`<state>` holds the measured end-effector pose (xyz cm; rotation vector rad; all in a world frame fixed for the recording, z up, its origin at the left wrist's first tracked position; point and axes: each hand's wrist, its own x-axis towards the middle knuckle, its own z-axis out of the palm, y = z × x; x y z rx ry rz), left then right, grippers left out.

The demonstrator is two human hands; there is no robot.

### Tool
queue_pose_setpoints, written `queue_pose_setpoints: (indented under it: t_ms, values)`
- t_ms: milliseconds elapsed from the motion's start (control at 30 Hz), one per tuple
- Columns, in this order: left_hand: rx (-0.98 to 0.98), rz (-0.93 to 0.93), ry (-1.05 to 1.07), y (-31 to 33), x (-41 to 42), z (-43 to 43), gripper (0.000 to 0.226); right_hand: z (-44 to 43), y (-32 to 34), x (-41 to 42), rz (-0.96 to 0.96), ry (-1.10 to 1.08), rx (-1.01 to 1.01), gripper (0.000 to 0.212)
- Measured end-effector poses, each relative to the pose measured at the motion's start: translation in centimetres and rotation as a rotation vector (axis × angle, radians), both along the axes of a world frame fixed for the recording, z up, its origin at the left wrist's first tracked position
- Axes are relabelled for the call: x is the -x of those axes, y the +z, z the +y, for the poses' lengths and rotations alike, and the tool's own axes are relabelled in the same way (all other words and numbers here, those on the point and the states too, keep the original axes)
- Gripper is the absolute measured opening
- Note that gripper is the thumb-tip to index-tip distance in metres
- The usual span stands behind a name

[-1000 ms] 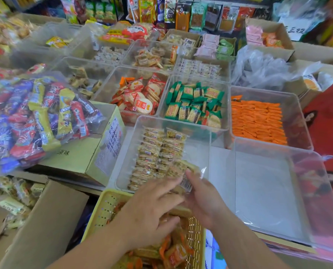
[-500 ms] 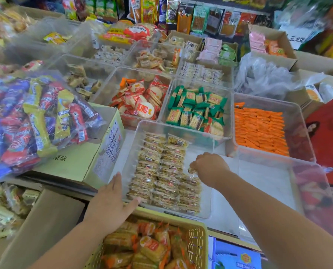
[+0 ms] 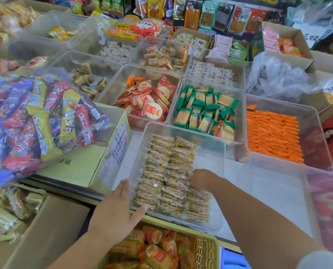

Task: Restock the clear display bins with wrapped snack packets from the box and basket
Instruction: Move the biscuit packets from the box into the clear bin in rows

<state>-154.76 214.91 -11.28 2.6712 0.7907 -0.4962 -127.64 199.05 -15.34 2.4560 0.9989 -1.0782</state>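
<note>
While the right hand [image 3: 201,180] was down on the tan snack packets [image 3: 161,171], its fingers too blurred to tell the hold, the left hand [image 3: 117,208] lay flat, fingers straight, against the near-left corner of the clear bin [image 3: 183,131]. Inside the bin the packets lay in columns running away from the person, each long axis crosswise. A yellow basket [image 3: 206,249] sat just before the bin.

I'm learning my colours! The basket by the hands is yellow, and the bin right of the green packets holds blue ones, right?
Not blue: the head view shows orange packets in the bin right of the green packets. The basket is yellow.
</note>
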Motion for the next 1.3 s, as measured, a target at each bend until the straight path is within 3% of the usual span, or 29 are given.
queue_pose_setpoints:
  t_ms: [233,433,600,733,833,933,1033,1167,1300]
  values:
    - [0.012,0.006,0.010,0.0,-0.1,0.1,0.109,-0.4,0.7,1.4,-0.017,-0.256,-0.188,0.031]
    - [0.133,-0.051,0.055,1.1,0.2,0.1,0.106,-2.3,4.7,7.0,-0.065,-0.309,-0.412,0.057]
    - [0.118,-0.186,0.093,2.9,5.0,-1.2,0.087,-1.5,8.1,14.0,-0.016,-0.177,-0.660,0.061]
    - [0.182,-0.465,0.174,4.8,13.0,-1.7,0.081,1.7,9.9,20.8,0.097,-0.004,-0.788,0.054]
    - [0.105,-0.637,0.325,5.2,19.9,-0.7,0.066,4.4,10.5,26.2,0.154,0.125,-0.849,0.054]
    - [0.086,-0.677,0.496,5.1,25.8,2.1,0.047,7.2,10.8,30.9,0.239,0.184,-0.889,0.054]
    - [0.067,-0.691,0.533,4.8,29.9,5.9,0.033,10.5,10.8,34.8,0.207,0.257,-0.916,0.050]
    - [0.263,-0.546,0.701,3.5,33.6,11.3,0.049,15.0,10.4,39.4,0.119,0.239,-0.926,0.046]
    - [0.359,-0.465,0.737,2.9,34.3,17.8,0.083,17.7,8.7,42.5,-0.001,0.173,-0.701,0.053]
